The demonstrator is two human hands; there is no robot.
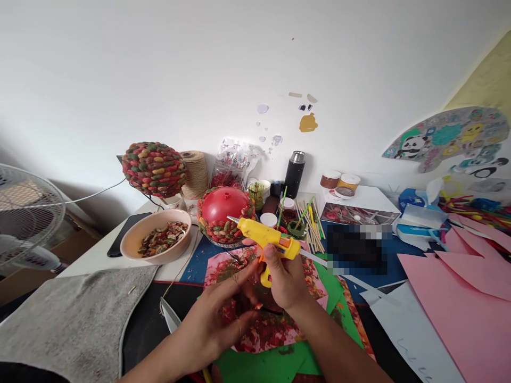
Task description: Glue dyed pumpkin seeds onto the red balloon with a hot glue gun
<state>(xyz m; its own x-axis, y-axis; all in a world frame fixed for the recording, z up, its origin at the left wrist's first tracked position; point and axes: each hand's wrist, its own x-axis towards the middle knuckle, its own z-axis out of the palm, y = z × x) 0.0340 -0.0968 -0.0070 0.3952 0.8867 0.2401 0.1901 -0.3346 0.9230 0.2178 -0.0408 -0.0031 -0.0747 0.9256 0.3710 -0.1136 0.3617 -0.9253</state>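
My right hand (289, 279) grips a yellow hot glue gun (269, 239) by its handle, nozzle pointing left. A glue stick sticks out of its back end. Close by, my left hand (217, 314) has its index finger near the orange trigger; between thumb and another finger there seems to be a tiny orange-tinted piece, too small to make out. Under both hands lies paint-stained pink paper (275, 332). Behind the nozzle sits a red balloon (223, 205), its lower part ringed with painted shells (223, 231).
At left are a bowl (126, 242) of painted shells, a shell-covered ball (154, 170), a grey cloth (80, 319) and a fan (30, 218). Twine (194, 173), paint jars (296, 229), sticks (313, 223) and a black flask (294, 175) stand behind. Pink sheets (451, 308) lie right.
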